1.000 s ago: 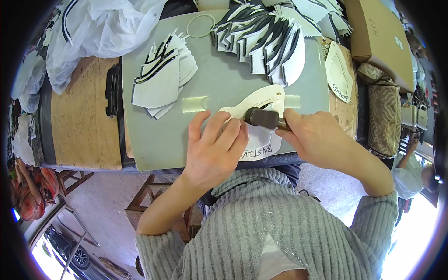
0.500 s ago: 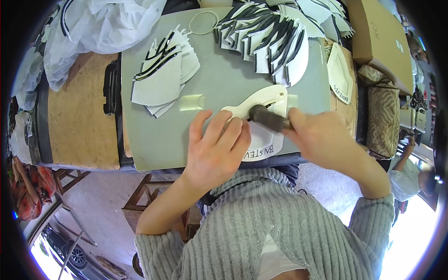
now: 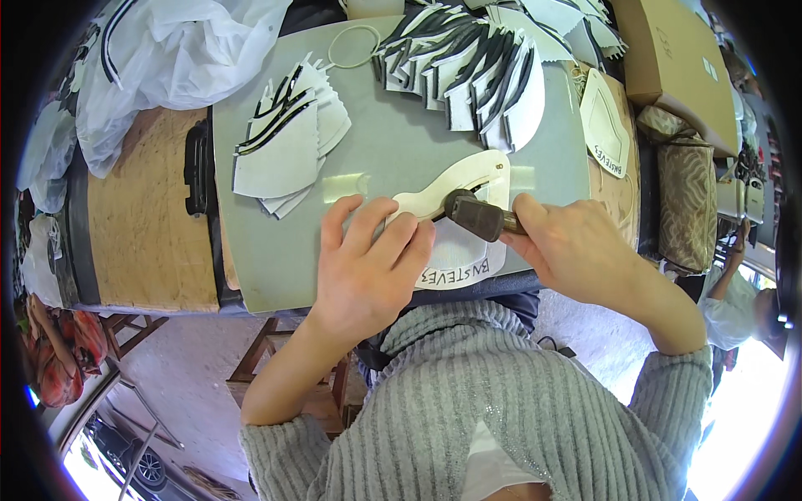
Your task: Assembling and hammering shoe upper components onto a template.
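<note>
My right hand point(image 3: 585, 250) is closed around the short handle of a hammer point(image 3: 478, 217) with a dark brown head. The head rests on or just above a cream, curved template point(image 3: 496, 171) with a slot and a small hole, near the table's front edge. Below the slot is a white piece point(image 3: 459, 242), with handwritten marks along the template's lower rim. My left hand point(image 3: 363, 267) lies with fingers apart at the template's left side, fingertips on its edge. To its upper left sits a small stack of white pieces with black strips point(image 3: 280, 154).
A fanned row of white pieces with black edging point(image 3: 468, 71) lies at the back of the grey-green board point(image 3: 276, 242). A second template point(image 3: 603, 125) is at the right, by a cardboard box point(image 3: 681, 67) and a patterned pouch point(image 3: 687, 204). White plastic bags point(image 3: 192, 50) cover the back left.
The hammer was blurred and is now sharp at nearly the same spot over the template. My left hand has shifted slightly left and toward me.
</note>
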Demonstrator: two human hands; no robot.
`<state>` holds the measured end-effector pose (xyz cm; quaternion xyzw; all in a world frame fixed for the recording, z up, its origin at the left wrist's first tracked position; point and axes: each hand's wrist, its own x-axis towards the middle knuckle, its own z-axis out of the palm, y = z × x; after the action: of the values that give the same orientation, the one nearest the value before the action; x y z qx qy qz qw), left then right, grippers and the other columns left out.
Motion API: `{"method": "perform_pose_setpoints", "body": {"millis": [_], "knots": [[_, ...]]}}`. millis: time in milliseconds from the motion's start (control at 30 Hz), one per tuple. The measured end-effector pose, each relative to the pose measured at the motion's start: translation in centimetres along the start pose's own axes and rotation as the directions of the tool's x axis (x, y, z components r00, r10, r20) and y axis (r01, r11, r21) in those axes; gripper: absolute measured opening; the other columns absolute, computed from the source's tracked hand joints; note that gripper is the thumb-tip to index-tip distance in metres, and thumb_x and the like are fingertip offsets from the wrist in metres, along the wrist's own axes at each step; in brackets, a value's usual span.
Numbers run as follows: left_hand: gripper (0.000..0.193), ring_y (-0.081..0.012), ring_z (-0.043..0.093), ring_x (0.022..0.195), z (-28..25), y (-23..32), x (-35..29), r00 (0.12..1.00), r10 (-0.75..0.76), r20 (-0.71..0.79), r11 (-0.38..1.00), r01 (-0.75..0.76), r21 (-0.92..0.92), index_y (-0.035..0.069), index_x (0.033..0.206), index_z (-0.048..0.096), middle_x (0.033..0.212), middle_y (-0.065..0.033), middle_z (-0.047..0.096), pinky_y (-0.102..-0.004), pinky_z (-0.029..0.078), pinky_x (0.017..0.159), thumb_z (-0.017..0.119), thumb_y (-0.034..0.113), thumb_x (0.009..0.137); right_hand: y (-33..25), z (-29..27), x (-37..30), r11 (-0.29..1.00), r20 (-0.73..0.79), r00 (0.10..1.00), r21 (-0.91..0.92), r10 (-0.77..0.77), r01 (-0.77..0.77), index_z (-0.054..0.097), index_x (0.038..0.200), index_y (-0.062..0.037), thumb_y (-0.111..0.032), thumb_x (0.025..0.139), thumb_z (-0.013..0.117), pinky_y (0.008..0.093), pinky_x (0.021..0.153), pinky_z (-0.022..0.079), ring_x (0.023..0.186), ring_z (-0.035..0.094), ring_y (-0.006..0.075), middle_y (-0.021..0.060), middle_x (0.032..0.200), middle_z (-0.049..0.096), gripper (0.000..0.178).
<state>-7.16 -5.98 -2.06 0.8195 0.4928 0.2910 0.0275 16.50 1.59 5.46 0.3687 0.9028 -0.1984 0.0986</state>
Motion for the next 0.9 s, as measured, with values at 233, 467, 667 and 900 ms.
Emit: {"method": "perform_pose_setpoints", "body": {"millis": [233,467,667,900], "knots": [[0.02,-0.0231,0.059,0.104,0.4,-0.3,-0.4,0.998,0.061,-0.003,0.998,-0.061,-0.002,0.005,0.095,0.071,0.099,-0.0036,0.061,-0.0488,0.041,0.098,0.066,0.014,0.078,-0.9,-1.0,0.0,0.998,-0.04,0.999,0.052,-0.03,0.032,0.049,0.087,-0.0021,-0.03,0.097,0.061,0.0444,0.048,0.046,0.054,0.062,0.0353,0.0129,0.062,0.061,0.032],[0.019,-0.0231,0.059,0.102,0.6,-0.4,-0.5,0.999,0.045,-0.032,0.999,-0.045,-0.01,0.005,0.093,0.071,0.097,-0.004,0.061,-0.0479,0.043,0.096,0.069,0.011,0.075,-0.6,-0.4,0.5,0.997,-0.026,0.999,0.075,-0.027,0.029,0.052,0.089,-0.0016,-0.029,0.097,0.061,0.0444,0.049,0.047,0.055,0.063,0.0348,0.0139,0.059,0.061,0.03],[0.023,-0.0255,0.061,0.092,0.1,-0.5,-0.1,0.998,-0.017,-0.062,0.992,0.009,-0.126,0.003,0.089,0.072,0.093,-0.0043,0.062,-0.0444,0.048,0.084,0.076,0.003,0.066,-0.3,-0.1,0.6,0.999,0.012,0.999,0.018,-0.037,0.037,0.051,0.088,-0.0018,-0.029,0.097,0.061,0.0436,0.049,0.047,0.054,0.063,0.0349,0.0139,0.058,0.06,0.03],[0.019,-0.0227,0.061,0.093,0.2,-0.8,-0.2,0.998,0.021,-0.051,0.995,-0.026,-0.097,0.002,0.092,0.07,0.095,-0.0034,0.063,-0.0436,0.047,0.09,0.07,0.008,0.073,-0.7,-1.3,0.9,0.997,0.001,0.997,0.028,-0.078,0.078,0.049,0.087,-0.0022,-0.029,0.096,0.063,0.044,0.049,0.045,0.053,0.061,0.035,0.0128,0.058,0.059,0.031]]}}
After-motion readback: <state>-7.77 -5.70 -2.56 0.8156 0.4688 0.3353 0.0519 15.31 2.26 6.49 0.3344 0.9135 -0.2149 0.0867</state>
